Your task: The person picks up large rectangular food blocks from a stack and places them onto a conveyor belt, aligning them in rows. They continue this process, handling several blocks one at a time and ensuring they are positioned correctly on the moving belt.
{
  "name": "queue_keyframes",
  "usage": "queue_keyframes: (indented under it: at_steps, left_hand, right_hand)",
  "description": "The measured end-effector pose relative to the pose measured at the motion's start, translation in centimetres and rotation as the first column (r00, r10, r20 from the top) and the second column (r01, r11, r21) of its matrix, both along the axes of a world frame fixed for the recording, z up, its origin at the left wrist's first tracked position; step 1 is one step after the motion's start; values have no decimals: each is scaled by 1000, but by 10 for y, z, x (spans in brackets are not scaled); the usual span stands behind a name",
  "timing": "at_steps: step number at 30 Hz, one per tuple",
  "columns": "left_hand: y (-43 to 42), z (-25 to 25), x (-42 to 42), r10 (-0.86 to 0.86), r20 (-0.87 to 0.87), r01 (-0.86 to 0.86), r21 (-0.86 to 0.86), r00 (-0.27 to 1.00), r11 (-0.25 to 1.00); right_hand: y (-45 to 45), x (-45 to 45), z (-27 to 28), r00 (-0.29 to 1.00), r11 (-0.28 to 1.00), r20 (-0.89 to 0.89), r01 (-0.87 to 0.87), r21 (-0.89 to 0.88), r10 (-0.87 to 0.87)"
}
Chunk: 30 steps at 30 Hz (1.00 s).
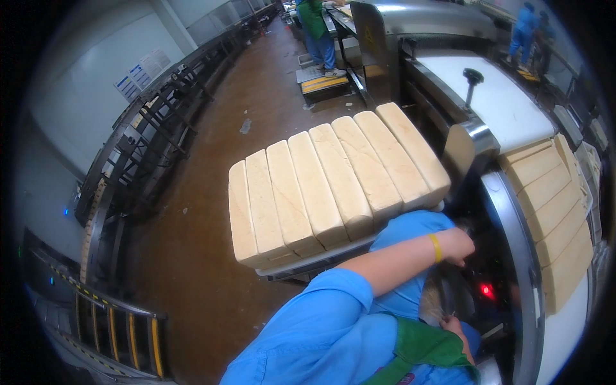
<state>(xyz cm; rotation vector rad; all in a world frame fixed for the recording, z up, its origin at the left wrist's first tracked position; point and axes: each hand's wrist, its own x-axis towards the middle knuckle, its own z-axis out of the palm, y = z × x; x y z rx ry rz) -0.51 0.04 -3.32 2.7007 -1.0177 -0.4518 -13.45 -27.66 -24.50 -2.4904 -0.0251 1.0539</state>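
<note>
My left hand [457,246], with a yellow band at the wrist, is closed beside the dark side of the machine; whatever is in its fingers is hidden. Lower down, near my green apron [420,343], the fingers of my right hand [454,326] are pressed together, and what they hold is too small to name. Several long cream-coloured blocks [327,179] lie side by side on a pale tray [301,263], just left of my left hand.
On the right, more cream blocks [552,212] lie on a white conveyor [487,96] behind a curved metal rail [516,237]. A black knob [473,77] stands above it. Another person [317,38] stands on a step [324,85]. Yellow-striped rails [131,337] are lower left.
</note>
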Motion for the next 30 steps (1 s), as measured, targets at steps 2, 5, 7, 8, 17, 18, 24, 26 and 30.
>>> queue_keyframes:
  at_steps: [2, 5, 7, 8, 17, 18, 24, 26, 30]
  left_hand:
    - [1, -4, 1, -1, 11, 2, -21, 1000, 1000]
    - [3, 0, 1, -35, 80, 43, -108, 996, 993]
    - [9, 21, -1, -88, 214, 137, -231, 973, 963]
    - [11, 35, -2, -49, 312, 136, -263, 949, 955]
    - [55, 217, -109, 470, 807, 512, -591, 359, 623]
    - [54, 223, -124, 501, 809, 551, -581, 307, 599]
    - [23, 222, -153, 620, 709, 650, -651, 335, 393]
    - [5, 219, -157, 631, 616, 654, -724, 472, 219]
    - [-11, 226, -149, 675, 609, 621, -733, 417, 278]
  right_hand:
    - [-4, 0, -10, 1000, 1000, -6, 10, 8, -10]
    - [-5, -1, -8, 1000, 999, 9, -5, 32, 4]
    - [-6, 2, -14, 999, 999, 24, -37, 9, 37]
    - [-9, 1, -18, 998, 999, 29, -48, -5, 48]
    - [-26, -1, -79, 1000, 1000, -20, -3, 20, 4]
    - [-27, -2, -81, 1000, 1000, -19, -24, 6, 24]
    - [-18, -1, -57, 999, 1000, -50, -4, -12, 3]
    - [-15, -1, -47, 999, 999, -50, 11, -38, -13]
    - [-17, -1, -47, 999, 998, -20, -51, -49, 50]
